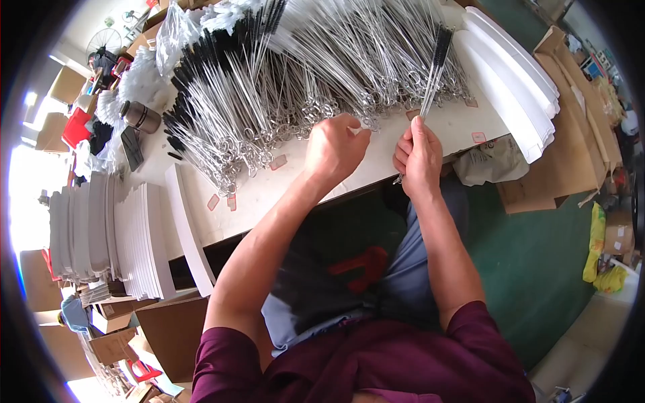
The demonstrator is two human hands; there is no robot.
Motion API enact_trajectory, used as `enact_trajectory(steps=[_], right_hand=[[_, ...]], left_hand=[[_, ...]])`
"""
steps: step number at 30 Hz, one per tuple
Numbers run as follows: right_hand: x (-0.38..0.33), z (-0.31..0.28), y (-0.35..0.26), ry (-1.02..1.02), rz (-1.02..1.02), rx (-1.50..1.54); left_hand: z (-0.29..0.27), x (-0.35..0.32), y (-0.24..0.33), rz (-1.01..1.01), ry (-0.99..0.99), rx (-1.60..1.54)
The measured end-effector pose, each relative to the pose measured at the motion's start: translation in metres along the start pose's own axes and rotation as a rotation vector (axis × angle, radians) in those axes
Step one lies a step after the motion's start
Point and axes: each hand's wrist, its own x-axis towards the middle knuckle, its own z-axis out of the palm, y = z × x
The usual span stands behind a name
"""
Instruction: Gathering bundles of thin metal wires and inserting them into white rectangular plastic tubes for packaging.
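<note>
A wide heap of wire cleaning brushes (269,94) lies across the table, their looped ends toward me and black or white bristles at the far ends. My right hand (420,158) is closed round a few long wire brushes (431,87). Their black bristle tips point away from me, and a loop shows below the fist. Left of it, my left hand (336,149) is bent with thumb and fingers pinched together beside the loops at the heap's near edge. Whatever sits between those fingertips is too small to make out.
Stacks of long white cardboard pieces stand at the table's left (144,238) and right (514,87). A metal bottle (140,117) stands at the back left. Small red-edged labels (278,162) lie along the table (312,176). An open carton (561,161) is at the right.
</note>
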Motion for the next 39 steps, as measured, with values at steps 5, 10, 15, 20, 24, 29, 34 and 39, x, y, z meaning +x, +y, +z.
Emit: enact_trajectory(steps=[5,10,15,20,24,29,34,39], right_hand=[[0.002,-0.003,-0.002,-0.010,0.020,-0.029],[0.002,-0.003,0.000,0.001,0.017,0.001],[-0.002,0.002,-0.004,-0.010,0.041,-0.042],[0.001,0.000,-0.003,-0.019,0.016,-0.102],[0.001,0.001,-0.002,-0.043,0.027,-0.105],[-0.001,0.002,-0.003,-0.082,-0.016,-0.126],[0.005,-0.002,-0.001,-0.167,0.023,-0.133],[0.014,0.005,0.008,-0.176,-0.107,-0.282]], left_hand=[[0.024,0.017,0.005,-0.097,0.028,-0.065],[0.022,0.016,0.001,-0.055,0.045,-0.101],[0.006,0.003,-0.006,-0.066,0.038,-0.280],[-0.001,-0.011,-0.004,0.052,0.004,-0.193],[-0.012,-0.026,-0.005,0.041,-0.016,-0.256],[-0.013,-0.035,0.000,0.154,0.038,-0.130],[-0.011,-0.046,0.013,0.269,0.047,-0.032],[-0.016,-0.073,0.032,0.356,0.032,-0.046]])
